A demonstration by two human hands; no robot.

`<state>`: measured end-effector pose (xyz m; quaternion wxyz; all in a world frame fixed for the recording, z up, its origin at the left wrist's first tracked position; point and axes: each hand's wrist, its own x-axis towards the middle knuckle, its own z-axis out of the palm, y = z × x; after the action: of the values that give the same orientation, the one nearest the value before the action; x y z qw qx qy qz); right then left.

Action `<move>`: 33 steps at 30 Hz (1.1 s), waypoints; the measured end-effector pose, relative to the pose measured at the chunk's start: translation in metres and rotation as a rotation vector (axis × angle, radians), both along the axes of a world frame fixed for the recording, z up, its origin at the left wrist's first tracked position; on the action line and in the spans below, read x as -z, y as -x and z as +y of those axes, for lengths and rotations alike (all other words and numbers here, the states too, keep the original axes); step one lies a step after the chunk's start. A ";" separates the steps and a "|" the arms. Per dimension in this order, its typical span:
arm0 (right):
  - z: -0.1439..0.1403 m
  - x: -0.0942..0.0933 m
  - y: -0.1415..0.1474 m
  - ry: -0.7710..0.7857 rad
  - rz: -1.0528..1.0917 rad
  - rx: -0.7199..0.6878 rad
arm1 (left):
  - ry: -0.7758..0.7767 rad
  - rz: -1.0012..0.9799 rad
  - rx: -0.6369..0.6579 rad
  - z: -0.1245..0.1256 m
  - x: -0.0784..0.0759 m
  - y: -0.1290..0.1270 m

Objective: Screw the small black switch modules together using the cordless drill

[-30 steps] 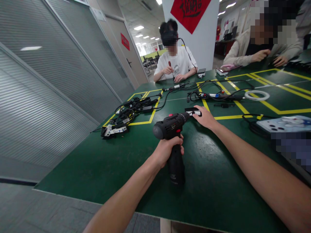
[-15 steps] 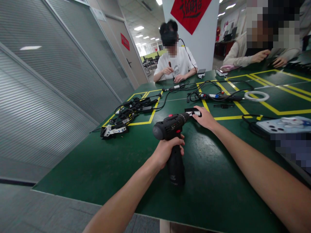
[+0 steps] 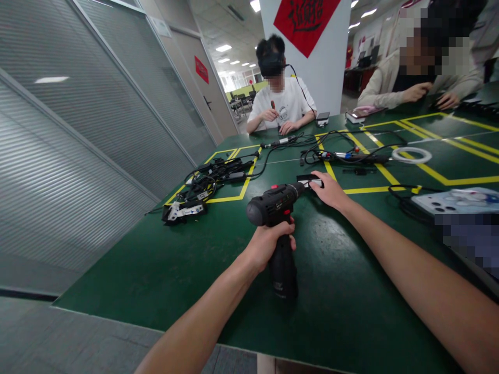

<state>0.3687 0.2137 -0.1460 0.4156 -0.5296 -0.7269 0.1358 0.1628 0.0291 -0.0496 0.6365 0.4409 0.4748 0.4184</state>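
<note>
We have our left hand (image 3: 268,243) wrapped tight around the grip of the black cordless power drill with red buttons (image 3: 275,223), fingers fully curled on the handle, the tool standing upright on its base at the centre of the dark green tabletop with yellow tape lines (image 3: 163,259). The drill's nose points toward one o'clock, right at the small flat black-and-white part (image 3: 310,180) lying just beyond it. Our right hand (image 3: 330,189) lies flat-ish on that part from the right, fingers stretched out and pressing its near end rather than closing around it, so it is pinned, not picked up. Compared with a second ago, almost nothing has shifted: the drill sits in the same spot, the right hand keeps the same press, and only our view has nudged a little. That reads to us as a steady hold, bit and part lined up and touching or very nearly so; we cannot tell which. Out at ten o'clock lies a tangled heap of black cables and brackets (image 3: 206,179), at one o'clock more black leads with a red-and-blue tool (image 3: 346,154), and at two o'clock a white ring of tape (image 3: 412,154). At twelve o'clock, a person in a white shirt (image 3: 281,104) works with their own hands, and another person in a beige sleeve (image 3: 390,78) sits at two o'clock.
</note>
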 end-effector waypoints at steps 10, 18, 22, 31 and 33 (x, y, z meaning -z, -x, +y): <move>-0.001 0.000 -0.001 -0.005 -0.001 -0.008 | -0.034 -0.008 0.032 -0.001 0.000 0.002; 0.000 0.001 0.000 -0.010 0.003 -0.011 | -0.044 0.006 0.010 -0.002 -0.001 0.000; 0.001 0.001 0.000 -0.010 -0.003 -0.008 | -0.033 0.015 0.011 -0.004 -0.001 0.000; 0.001 0.000 0.000 0.006 0.005 0.001 | -0.020 0.036 0.002 -0.008 -0.003 0.000; 0.001 0.000 0.000 0.010 0.012 -0.002 | -0.014 0.039 0.002 -0.009 -0.002 0.001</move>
<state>0.3687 0.2148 -0.1462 0.4173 -0.5300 -0.7242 0.1432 0.1620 0.0206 -0.0472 0.6245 0.4539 0.4838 0.4122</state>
